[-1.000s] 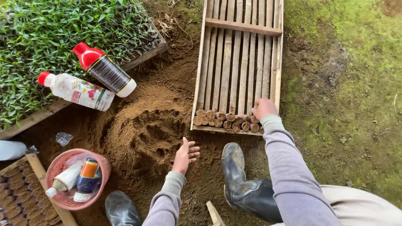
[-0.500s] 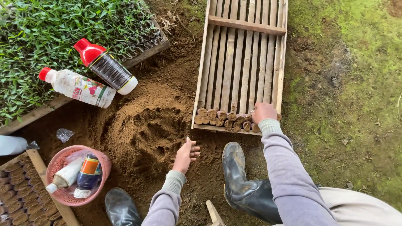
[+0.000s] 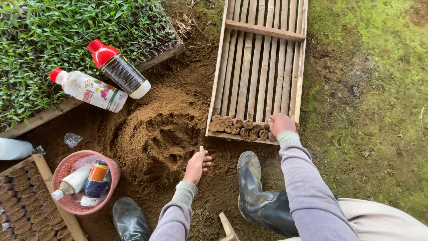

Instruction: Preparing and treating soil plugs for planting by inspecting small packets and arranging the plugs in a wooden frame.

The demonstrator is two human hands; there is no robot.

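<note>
**Soil rolls in slatted tray, with loose soil heap: state of both hands**

Item 1. Right hand (image 3: 281, 123): rests on the right end of a row of small soil rolls (image 3: 238, 125), at the near edge of the slatted wooden tray (image 3: 261, 67). Fingers curled down over the end rolls; whether they grip one or only press on it cannot be told.

Item 2. Left hand (image 3: 197, 164): fingers spread and relaxed, holding nothing, lying flat on the near foot of the soil heap (image 3: 158, 138), which shows finger gouges just ahead of the fingertips.

Item 3. Handling, by judgement: each roll looks light but crumbly, packed soil in a thin wrapper. Best taken around the middle with a gentle pinch, kept upright; a hard squeeze would likely break it. The loose soil is soft and dry-looking, to be scooped rather than gripped.

Item 4. Surroundings: left of the left fingers, a pink basket (image 3: 67, 203) holding two bottles; beyond the heap, a red-capped dark bottle (image 3: 119, 69) and a red-capped clear bottle (image 3: 87, 89) lie against a seedling tray (image 3: 67, 31). Two rubber boots (image 3: 258, 196) stand nearer than both hands.

Item 5. Against the frame half a second before: both hands sit in practically the same places, the left fingers seemingly a shade more spread. Rolls, bottles and basket unmoved.
</note>
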